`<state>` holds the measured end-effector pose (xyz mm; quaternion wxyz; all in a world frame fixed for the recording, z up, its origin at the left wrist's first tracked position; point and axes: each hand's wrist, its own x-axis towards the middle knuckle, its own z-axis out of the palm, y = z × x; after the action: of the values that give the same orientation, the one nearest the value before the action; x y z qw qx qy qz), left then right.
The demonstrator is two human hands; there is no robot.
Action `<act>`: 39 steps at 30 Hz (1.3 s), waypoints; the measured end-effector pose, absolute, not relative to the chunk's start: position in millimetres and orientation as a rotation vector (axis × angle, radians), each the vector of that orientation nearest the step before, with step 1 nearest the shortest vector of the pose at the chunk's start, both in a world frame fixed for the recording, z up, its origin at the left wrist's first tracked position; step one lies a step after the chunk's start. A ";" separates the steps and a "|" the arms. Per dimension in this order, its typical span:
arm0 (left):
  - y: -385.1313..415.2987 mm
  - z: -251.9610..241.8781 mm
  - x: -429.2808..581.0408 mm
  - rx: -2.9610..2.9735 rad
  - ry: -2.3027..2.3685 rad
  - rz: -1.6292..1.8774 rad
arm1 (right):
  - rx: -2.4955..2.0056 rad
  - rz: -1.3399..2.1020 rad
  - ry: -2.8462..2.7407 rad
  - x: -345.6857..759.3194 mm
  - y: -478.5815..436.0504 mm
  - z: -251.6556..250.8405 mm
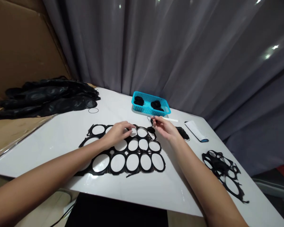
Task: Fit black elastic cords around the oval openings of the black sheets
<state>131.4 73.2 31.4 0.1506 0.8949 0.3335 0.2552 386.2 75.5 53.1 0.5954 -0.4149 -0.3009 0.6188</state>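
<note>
Reaching across the near edge of a white table [137, 189], above a black cable [62, 217] low at left, we work with both bare hands. Toward the right edge lies a torn black web [220, 166], ragged and pierced by rounded openings. In front of us, near the middle of the table, a black sheet [118, 152] lies flat, its rows of round openings showing the white surface beneath. Our left hand [120, 134] rests on its far part, palm down, fingers loosely spread and grasping nothing. At the sheet's far right corner, our right hand [164, 127] pinches a thin black strand [152, 121] between its fingertips; a dark disc [151, 130] sits just below, and we cannot tell whether the two are joined. Just right of that wrist lies a black piece [183, 133], with a white pad [196, 130] beyond it. A thin ring [93, 113] lies at left beside a heap of black sheets [52, 97]. Farther off, a blue basket [145, 110] holds two black bundles [155, 104], before brown cardboard [19, 47] at left and a gray curtain [144, 47].
</note>
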 end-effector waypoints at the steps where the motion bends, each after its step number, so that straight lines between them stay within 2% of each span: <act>1: 65.7 35.3 129.1 2.548 0.999 0.765 | -0.989 1.446 -0.713 383.1 64.4 48.4; 5: 12.3 38.1 124.0 2.653 0.932 0.652 | -1.117 1.443 -0.926 368.9 22.4 34.4; 9: -36.5 16.6 120.2 2.870 1.020 0.597 | -1.156 1.378 -1.320 351.5 -2.3 29.5; 15: -43.4 -3.5 109.4 2.884 1.050 0.597 | -1.211 1.182 -1.758 335.8 -11.6 25.8; 21: -39.1 5.7 102.7 2.805 1.027 0.461 | -1.221 1.120 -1.859 335.5 -11.3 27.6; 39: -43.6 0.2 104.8 2.786 1.065 0.511 | -1.233 1.088 -1.878 334.7 -15.4 30.0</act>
<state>104.8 -43.6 0.2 0.0575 0.9191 0.3513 0.1686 334.7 -15.4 30.0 0.3170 -0.4685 -0.7135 0.4133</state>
